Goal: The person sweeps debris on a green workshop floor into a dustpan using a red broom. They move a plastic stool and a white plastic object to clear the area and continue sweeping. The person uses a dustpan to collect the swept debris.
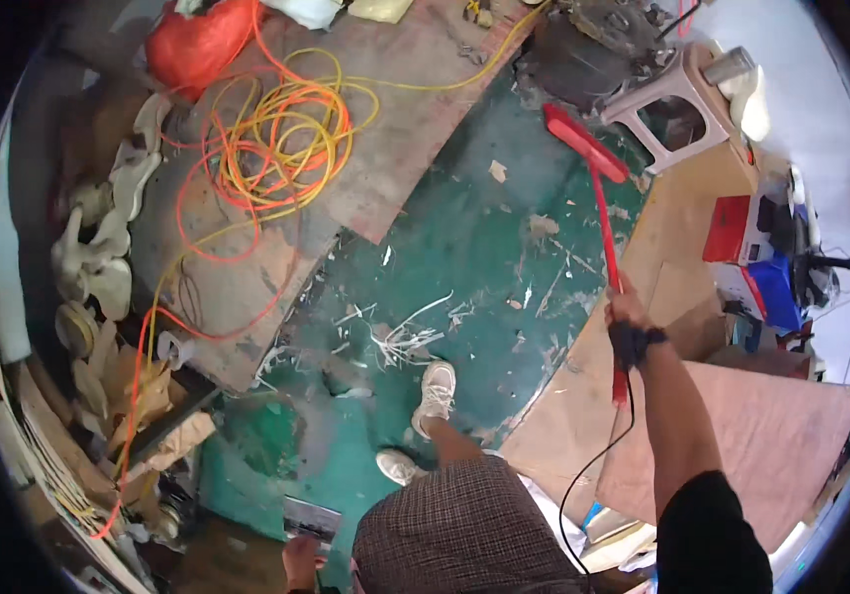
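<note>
My right hand is wrapped around the red handle of a broom, with a dark band and a cable at its wrist. The broom's long red head lies to the far right, over the green floor near a plastic stool. At the lower edge, my left hand is curled and partly cut off. Just beyond it shows a grey, flat rectangular thing; a bit of red is beside the fingers. What the left hand holds, I cannot make out. A tuft of white strips and scraps litter the floor.
A tangle of yellow and orange hose lies on boards at the left, beside a red bag. The pale stool stands far right. Cardboard and a wooden board line the right side; pale curved pieces pile up at left.
</note>
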